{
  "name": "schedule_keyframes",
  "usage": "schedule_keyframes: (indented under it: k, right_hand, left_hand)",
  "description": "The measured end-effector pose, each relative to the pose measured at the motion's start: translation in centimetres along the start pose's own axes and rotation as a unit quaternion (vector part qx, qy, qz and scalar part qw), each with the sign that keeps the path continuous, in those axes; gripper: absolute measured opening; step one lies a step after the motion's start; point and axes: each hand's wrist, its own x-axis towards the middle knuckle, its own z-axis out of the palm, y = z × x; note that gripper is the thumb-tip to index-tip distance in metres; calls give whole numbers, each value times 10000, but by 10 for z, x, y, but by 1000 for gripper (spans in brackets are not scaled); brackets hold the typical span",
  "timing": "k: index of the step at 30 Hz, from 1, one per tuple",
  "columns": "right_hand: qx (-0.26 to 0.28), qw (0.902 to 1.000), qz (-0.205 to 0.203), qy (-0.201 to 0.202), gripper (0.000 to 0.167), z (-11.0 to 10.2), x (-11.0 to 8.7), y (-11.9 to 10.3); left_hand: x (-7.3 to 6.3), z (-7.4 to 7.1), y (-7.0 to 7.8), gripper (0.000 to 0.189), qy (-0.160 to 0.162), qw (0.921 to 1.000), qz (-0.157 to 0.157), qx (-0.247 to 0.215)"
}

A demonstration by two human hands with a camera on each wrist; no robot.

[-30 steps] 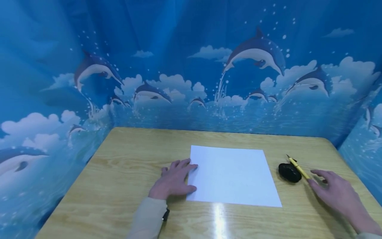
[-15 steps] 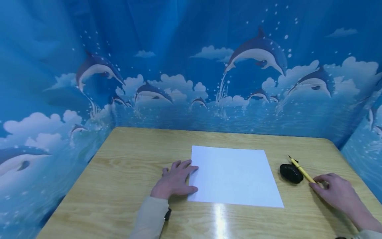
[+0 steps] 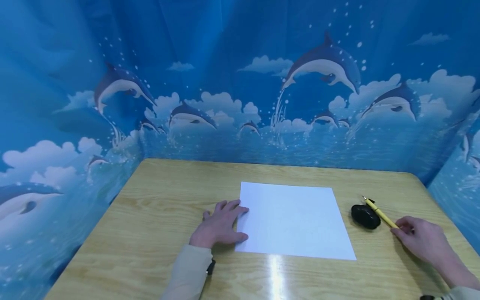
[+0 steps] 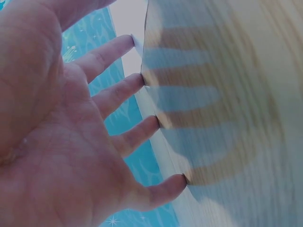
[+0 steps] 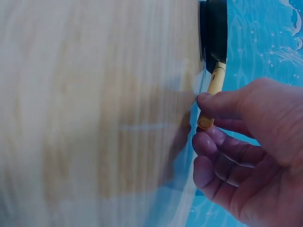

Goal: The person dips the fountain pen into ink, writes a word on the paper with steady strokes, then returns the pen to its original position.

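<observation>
A blank white sheet of paper (image 3: pixel 292 221) lies flat on the table. My left hand (image 3: pixel 219 226) is spread at its left edge, with thumb and index finger over the paper; in the left wrist view the straight fingers (image 4: pixel 128 137) touch the tabletop with their tips. On the right, my right hand (image 3: pixel 425 241) pinches the rear end of a yellow pen (image 3: pixel 383 216) between thumb and fingers, as the right wrist view shows with the pen's round end (image 5: pixel 205 123). The pen's tip points away, and its front leans by a smooth black rounded object (image 3: pixel 365 216).
The light wood table (image 3: pixel 168 183) has rounded far corners. Behind it and at both sides hangs a blue curtain (image 3: pixel 225 83) printed with dolphins and clouds. A bright glare streak shows near the table's front.
My right hand has come to the yellow pen's rear end, and its thumb and fingers have closed on it. The left hand and the paper stay where they were.
</observation>
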Motion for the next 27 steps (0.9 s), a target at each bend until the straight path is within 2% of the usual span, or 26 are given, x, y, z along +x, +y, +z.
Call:
schedule_keyframes:
  k: [4, 12, 21, 27]
  right_hand:
    - [12, 9999, 145, 7, 10, -1, 1, -2]
    - [-17, 9958, 891, -213, 22, -14, 0, -11]
    - [-250, 9974, 609, 288, 19, -30, -8, -18]
    - [-262, 9964, 432, 674, 18, -34, -19, -24]
  left_hand:
    - [0, 0, 0, 70, -26, 10000, -20, -14]
    - [0, -1, 0, 70, -78, 9999, -24, -61]
    - [-2, -3, 2, 69, -48, 9999, -44, -108]
    - [-1, -3, 2, 69, -29, 9999, -34, -116]
